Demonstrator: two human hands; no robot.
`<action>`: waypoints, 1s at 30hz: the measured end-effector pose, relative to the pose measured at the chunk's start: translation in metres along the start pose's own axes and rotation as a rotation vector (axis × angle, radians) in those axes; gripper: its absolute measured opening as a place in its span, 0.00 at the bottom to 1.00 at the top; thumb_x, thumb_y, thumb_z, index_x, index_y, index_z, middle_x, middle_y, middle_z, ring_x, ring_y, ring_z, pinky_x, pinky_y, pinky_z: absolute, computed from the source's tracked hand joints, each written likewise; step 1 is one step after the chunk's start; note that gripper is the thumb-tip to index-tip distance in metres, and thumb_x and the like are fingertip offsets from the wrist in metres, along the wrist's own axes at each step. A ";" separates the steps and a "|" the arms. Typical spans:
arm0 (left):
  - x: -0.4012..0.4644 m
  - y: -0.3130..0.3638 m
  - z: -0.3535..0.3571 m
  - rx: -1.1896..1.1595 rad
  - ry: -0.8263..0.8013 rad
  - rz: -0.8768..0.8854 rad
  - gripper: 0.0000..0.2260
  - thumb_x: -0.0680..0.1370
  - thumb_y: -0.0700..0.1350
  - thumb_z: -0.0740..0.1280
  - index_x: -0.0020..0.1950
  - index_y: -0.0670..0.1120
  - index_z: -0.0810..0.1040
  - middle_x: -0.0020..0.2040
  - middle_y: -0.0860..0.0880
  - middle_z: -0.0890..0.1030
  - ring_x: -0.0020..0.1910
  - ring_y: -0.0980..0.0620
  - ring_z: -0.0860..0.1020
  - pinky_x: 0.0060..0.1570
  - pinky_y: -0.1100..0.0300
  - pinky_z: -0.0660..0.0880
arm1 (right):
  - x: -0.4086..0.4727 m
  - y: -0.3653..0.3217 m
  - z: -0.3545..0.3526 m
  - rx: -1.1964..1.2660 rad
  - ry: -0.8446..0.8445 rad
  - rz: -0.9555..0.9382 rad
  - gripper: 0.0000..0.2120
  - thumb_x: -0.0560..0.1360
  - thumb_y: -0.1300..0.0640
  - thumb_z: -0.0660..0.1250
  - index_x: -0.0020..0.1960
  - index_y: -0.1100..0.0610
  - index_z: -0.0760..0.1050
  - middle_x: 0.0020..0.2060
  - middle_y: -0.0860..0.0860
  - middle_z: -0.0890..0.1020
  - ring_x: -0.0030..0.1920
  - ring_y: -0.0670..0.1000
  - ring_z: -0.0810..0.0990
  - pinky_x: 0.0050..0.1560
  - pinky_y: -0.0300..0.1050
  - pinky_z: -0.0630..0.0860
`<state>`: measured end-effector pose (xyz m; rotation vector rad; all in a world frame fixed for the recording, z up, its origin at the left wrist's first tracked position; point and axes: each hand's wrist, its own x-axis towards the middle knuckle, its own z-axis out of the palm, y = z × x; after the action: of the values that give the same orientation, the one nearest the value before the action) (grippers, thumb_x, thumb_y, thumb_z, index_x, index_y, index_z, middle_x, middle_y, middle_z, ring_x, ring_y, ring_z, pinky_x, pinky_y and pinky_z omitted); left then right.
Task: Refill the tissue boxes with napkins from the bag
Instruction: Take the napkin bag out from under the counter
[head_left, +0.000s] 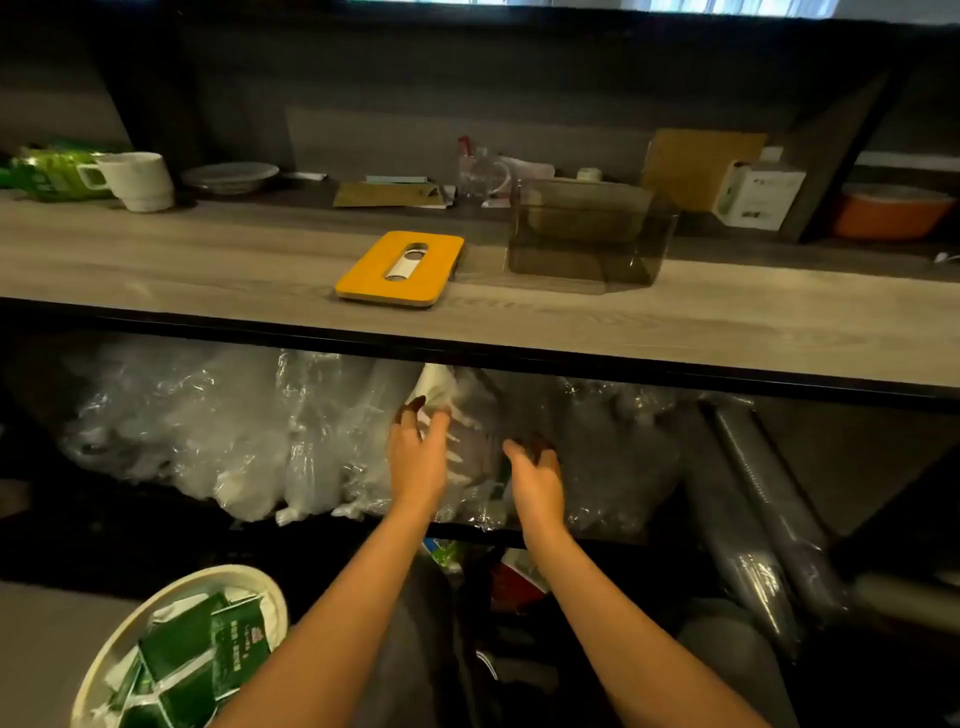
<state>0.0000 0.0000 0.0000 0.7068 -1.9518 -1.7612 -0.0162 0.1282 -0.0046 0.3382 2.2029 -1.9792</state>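
Two hands reach under the desk (208, 270) into the lower shelf. The left hand (418, 457) has its fingers (439, 423) spread and relaxed against a clear plastic bag (467, 441) with white napkins (434, 384) showing inside; the right hand (537, 480) is beside it on the same bag, fingers loosely curled, and whether they pinch the plastic I cannot tell. More crumpled clear plastic (208, 431) fills the shelf to the left.

On the desk stand one smoky transparent tissue box (587, 239), uncovered, and just left of it one yellow lid (400, 267) with an oval slot, lying flat. Behind are one white mug (137, 179), one glass dish (231, 175), one small white carton (758, 192) and one orange bowl (883, 210). The desk is grey wood grain with a dark back panel.

At lower left one round bin (176, 644) holds green packets, cut off by the frame. Dark wrapped rolls (769, 519) at right are hard to make out.
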 end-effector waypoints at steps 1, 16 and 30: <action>0.007 -0.003 0.001 0.038 0.010 0.013 0.33 0.70 0.66 0.59 0.71 0.51 0.71 0.69 0.46 0.73 0.68 0.46 0.71 0.67 0.45 0.71 | 0.005 -0.001 0.004 0.002 -0.024 0.043 0.30 0.78 0.48 0.66 0.76 0.56 0.61 0.69 0.53 0.71 0.67 0.57 0.71 0.61 0.46 0.68; 0.032 -0.028 0.008 0.091 -0.029 -0.067 0.35 0.73 0.64 0.68 0.77 0.54 0.64 0.70 0.43 0.66 0.69 0.40 0.68 0.67 0.42 0.71 | 0.035 -0.008 0.036 -0.271 -0.088 0.095 0.36 0.72 0.34 0.67 0.74 0.51 0.66 0.65 0.56 0.76 0.63 0.58 0.76 0.62 0.50 0.74; -0.079 0.011 -0.038 0.186 0.120 0.016 0.37 0.70 0.75 0.50 0.72 0.55 0.68 0.67 0.52 0.74 0.66 0.48 0.71 0.61 0.44 0.71 | -0.057 -0.032 -0.005 -0.536 -0.204 -0.285 0.37 0.73 0.33 0.64 0.78 0.44 0.57 0.75 0.50 0.67 0.76 0.56 0.59 0.71 0.56 0.63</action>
<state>0.0840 0.0203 0.0172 0.8371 -2.0503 -1.5041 0.0296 0.1263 0.0417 -0.2483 2.6250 -1.3601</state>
